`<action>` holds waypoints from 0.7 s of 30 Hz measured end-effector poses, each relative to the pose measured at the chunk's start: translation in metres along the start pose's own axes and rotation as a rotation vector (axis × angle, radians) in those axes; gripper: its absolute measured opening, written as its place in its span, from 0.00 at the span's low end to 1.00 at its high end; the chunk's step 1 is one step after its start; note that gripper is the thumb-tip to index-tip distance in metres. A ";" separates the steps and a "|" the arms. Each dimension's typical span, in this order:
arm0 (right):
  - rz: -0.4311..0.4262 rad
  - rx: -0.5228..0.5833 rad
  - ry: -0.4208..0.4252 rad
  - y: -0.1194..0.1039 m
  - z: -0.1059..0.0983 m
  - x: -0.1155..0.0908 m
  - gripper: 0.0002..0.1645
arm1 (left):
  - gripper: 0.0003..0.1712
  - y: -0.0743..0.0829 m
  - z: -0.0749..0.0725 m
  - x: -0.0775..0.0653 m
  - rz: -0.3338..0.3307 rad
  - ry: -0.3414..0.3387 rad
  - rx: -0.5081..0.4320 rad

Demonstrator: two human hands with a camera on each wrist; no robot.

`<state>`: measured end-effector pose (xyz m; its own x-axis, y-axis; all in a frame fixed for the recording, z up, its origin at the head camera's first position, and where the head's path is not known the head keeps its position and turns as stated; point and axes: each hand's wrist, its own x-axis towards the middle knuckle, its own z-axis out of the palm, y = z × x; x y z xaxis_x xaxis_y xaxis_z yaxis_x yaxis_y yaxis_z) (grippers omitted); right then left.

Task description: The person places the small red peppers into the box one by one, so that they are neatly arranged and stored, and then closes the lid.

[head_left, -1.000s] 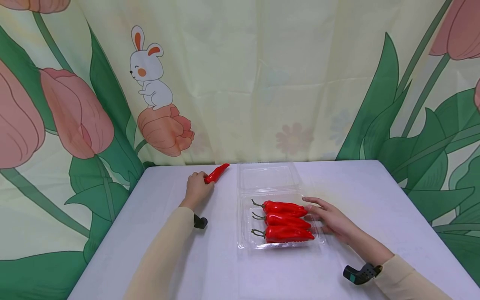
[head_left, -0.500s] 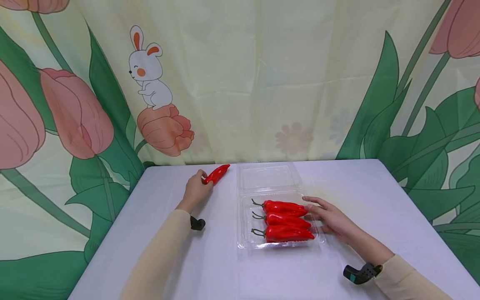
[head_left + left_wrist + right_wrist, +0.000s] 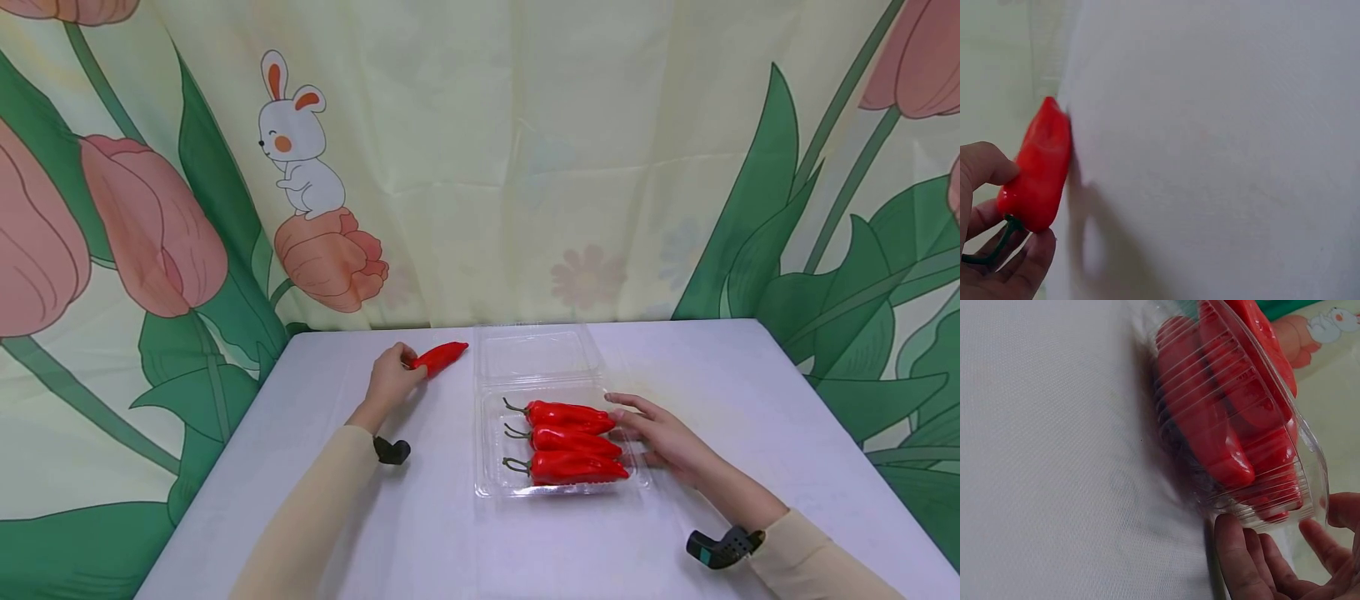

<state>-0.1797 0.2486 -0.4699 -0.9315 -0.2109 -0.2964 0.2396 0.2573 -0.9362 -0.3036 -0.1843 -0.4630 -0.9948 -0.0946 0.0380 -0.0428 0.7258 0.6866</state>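
Observation:
In the head view my left hand (image 3: pixel 392 379) pinches a red chili pepper (image 3: pixel 441 358) by its stem end, at the back left of the table. The left wrist view shows the pepper (image 3: pixel 1038 165) between thumb and fingers, its green stem (image 3: pixel 999 244) over the fingers and its tip pointing away. My right hand (image 3: pixel 667 437) has relaxed fingers touching the right end of an open clear plastic clamshell box (image 3: pixel 491 467). More red peppers (image 3: pixel 576 468) lie side by side in its base, stems to the left. Through the ribbed wall, the right wrist view shows peppers (image 3: pixel 1204 406).
The box's clear lid (image 3: pixel 536 354) lies folded back toward the table's rear edge. A white cloth covers the table (image 3: pixel 435 517). Behind it hangs a curtain (image 3: pixel 450 167) printed with tulips and a rabbit. Each wrist wears a black band (image 3: pixel 723 546).
The pepper in my left hand has turned, its tip swinging right and toward me. The left hand has shifted slightly left. My right hand and the box have stayed put.

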 end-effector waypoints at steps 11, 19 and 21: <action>0.004 -0.005 -0.002 0.000 0.000 -0.001 0.41 | 0.14 0.003 -0.007 -0.005 0.017 0.009 -0.048; 0.003 -0.002 -0.009 0.000 -0.001 -0.002 0.40 | 0.17 -0.005 -0.004 -0.016 0.005 0.017 -0.105; 0.002 -0.003 -0.008 -0.001 -0.001 -0.002 0.39 | 0.17 -0.007 -0.005 -0.018 0.003 0.028 -0.122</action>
<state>-0.1784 0.2495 -0.4686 -0.9290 -0.2178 -0.2993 0.2401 0.2605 -0.9351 -0.2848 -0.1910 -0.4650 -0.9918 -0.1128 0.0596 -0.0263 0.6380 0.7696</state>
